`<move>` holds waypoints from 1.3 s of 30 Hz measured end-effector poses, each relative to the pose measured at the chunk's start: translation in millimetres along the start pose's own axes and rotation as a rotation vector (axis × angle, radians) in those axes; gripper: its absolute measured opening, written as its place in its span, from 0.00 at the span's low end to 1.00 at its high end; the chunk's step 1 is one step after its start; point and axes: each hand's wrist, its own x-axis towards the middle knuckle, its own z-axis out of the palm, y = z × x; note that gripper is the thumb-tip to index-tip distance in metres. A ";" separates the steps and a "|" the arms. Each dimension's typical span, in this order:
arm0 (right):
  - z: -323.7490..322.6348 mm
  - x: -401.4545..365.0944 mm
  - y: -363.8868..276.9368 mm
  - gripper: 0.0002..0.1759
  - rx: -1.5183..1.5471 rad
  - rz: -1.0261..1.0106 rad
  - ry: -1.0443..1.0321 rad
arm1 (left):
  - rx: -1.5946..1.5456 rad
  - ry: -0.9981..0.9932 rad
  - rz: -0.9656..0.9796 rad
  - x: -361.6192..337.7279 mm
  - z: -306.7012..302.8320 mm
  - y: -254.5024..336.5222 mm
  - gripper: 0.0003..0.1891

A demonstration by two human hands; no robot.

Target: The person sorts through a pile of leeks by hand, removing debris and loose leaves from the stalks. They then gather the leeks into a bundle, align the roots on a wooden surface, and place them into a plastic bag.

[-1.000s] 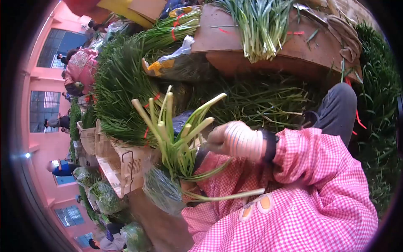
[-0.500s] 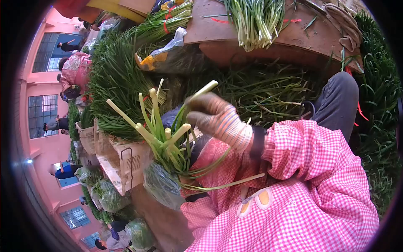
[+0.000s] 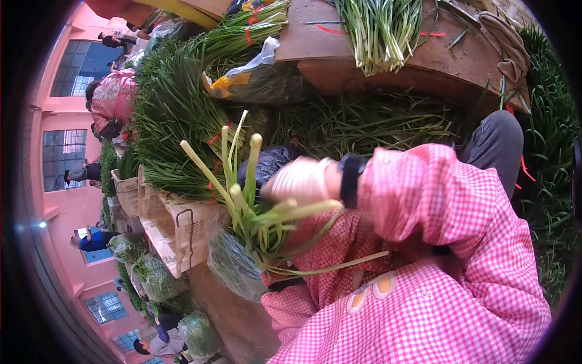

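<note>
A loose bunch of green stalks with pale thick ends (image 3: 257,227) fans upward in front of me. My left hand (image 3: 276,278), mostly hidden beneath the stalks, is closed around their lower part. One long thin stalk (image 3: 339,263) sticks out to the right across my checked clothes. Just above the bunch, my right hand (image 3: 297,181) wears a pale glove and is smeared by motion. Its fingers do not show clearly, nor whether they hold anything. A blurred thick stalk (image 3: 312,209) juts out just below it. Behind the right hand lies dark plastic (image 3: 270,164).
A tied bundle of greens (image 3: 382,36) lies on a brown board (image 3: 321,45). Long green leaves (image 3: 176,115) are heaped at left, beside a pale crate (image 3: 185,230). Clear plastic (image 3: 233,264) touches the bunch's left side. Several other people are at far left.
My right hand has moved down and left, closer to the bunch. The stalk that stood up beside it no longer shows there. A blurred stalk now points right beneath the hand.
</note>
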 end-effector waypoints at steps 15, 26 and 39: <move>-11.5 -50.7 50.9 0.13 0.195 0.108 0.356 | -0.015 -0.012 0.010 -4.6 -7.3 4.4 0.23; -3.2 -41.8 33.6 0.16 0.166 0.266 0.121 | -0.023 -0.014 0.018 -2.3 -3.2 8.0 0.23; -36.0 -85.5 17.3 0.07 1.035 0.466 0.471 | -0.414 -0.202 0.082 9.1 -21.8 4.4 0.23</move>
